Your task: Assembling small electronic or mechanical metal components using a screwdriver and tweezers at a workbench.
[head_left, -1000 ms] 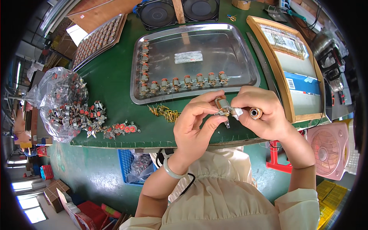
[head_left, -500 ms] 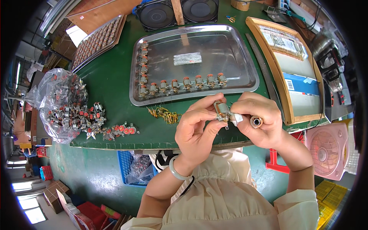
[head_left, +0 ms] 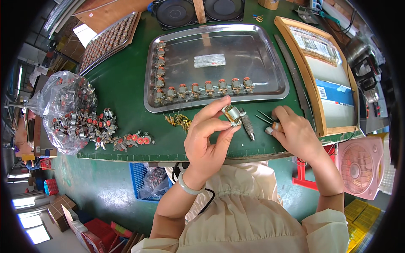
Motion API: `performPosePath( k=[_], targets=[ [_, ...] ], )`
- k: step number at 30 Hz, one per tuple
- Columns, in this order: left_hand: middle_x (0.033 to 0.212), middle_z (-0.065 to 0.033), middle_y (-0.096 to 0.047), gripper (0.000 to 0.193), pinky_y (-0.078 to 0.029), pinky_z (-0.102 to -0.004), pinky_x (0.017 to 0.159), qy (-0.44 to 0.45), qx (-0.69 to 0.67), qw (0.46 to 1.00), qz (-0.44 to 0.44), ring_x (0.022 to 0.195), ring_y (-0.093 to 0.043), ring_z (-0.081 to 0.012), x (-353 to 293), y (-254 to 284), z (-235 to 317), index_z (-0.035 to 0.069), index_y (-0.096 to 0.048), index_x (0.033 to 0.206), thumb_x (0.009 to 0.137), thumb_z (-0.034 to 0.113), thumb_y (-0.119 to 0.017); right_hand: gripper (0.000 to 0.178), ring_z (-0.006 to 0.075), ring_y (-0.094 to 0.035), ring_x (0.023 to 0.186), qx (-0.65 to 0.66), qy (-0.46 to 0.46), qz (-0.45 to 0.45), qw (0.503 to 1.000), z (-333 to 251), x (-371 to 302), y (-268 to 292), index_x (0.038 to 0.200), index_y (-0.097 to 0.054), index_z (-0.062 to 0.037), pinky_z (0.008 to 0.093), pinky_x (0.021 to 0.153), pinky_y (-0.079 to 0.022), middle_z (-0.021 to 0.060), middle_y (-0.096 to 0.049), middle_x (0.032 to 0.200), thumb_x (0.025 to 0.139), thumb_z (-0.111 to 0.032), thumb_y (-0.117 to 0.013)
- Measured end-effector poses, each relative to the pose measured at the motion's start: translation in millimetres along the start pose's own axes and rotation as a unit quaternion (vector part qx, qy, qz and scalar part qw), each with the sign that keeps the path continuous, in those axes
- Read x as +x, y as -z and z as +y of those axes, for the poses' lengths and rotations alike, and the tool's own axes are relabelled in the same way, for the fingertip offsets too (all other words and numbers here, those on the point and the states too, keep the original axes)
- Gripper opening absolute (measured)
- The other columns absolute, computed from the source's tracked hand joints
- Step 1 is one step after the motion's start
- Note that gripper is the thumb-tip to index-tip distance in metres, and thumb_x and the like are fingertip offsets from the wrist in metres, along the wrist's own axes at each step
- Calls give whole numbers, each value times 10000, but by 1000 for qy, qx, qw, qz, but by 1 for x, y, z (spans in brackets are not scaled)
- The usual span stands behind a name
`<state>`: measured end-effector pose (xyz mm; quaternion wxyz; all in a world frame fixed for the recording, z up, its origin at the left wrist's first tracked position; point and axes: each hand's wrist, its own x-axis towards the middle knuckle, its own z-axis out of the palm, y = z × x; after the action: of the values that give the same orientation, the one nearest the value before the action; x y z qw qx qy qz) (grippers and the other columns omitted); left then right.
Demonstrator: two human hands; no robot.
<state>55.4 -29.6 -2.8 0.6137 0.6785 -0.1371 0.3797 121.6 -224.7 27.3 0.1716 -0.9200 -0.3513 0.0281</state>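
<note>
My left hand [head_left: 206,145] is raised over the table's front edge, thumb and fingers pinching a small metal-framed coil part [head_left: 233,114] with copper-coloured winding. Just right of that part, a slim grey tool with a knurled grip [head_left: 248,125] lies on the green tabletop, metal tip toward me. My right hand [head_left: 297,133] rests low over the table farther right, its fingers curled round what look like tweezers [head_left: 265,117]. Two thin prongs point up and left from it; the rest is hidden by the fingers. White wrapping covers one right fingertip.
A steel tray [head_left: 278,84] holds similar parts [head_left: 195,90] along its left and near sides. Yellow wire pieces [head_left: 180,121] lie before it. At left is a plastic bag [head_left: 63,90] with loose parts spilling out; at right, a long flat bar [head_left: 295,78] and a wooden frame [head_left: 319,116].
My right hand has moved right, away from the coil part. The tool it held now lies on the table, and two prongs show at its fingers. My left hand shifted slightly left with the part.
</note>
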Motion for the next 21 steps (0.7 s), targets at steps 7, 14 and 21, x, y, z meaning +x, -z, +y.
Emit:
performPosePath(
  k=[7, 14, 21],
  targets=[
    [1110, -199, -472, 269, -454, -412, 870, -95, 167, 980, -49, 1024, -518, -325, -4, 5, 4, 37, -477, 888, 705, -61, -648, 179, 245, -505, 508, 234, 24, 58, 970, -14, -9, 10, 829, -492, 2, 324, 474, -401, 96, -502, 602, 701, -15, -616],
    [1073, -171, -482, 281, -477, -371, 796, -146, 240, 959, -31, 970, -536, -301, -5, 5, 2, 43, -529, 850, 648, -66, -690, 235, 156, -493, 503, 316, 77, 98, 941, -41, -12, 13, 896, -537, 11, 260, 452, -386, 87, -509, 654, 678, 10, -626],
    [1031, -134, -550, 266, -471, -365, 801, -153, 239, 959, -6, 914, -555, -273, -5, 3, -3, 60, -603, 820, 588, -17, -709, 217, 178, -526, 539, 317, 65, 68, 944, -45, -8, 14, 887, -532, 3, 272, 468, -402, 91, -530, 690, 684, 17, -608]
  ],
)
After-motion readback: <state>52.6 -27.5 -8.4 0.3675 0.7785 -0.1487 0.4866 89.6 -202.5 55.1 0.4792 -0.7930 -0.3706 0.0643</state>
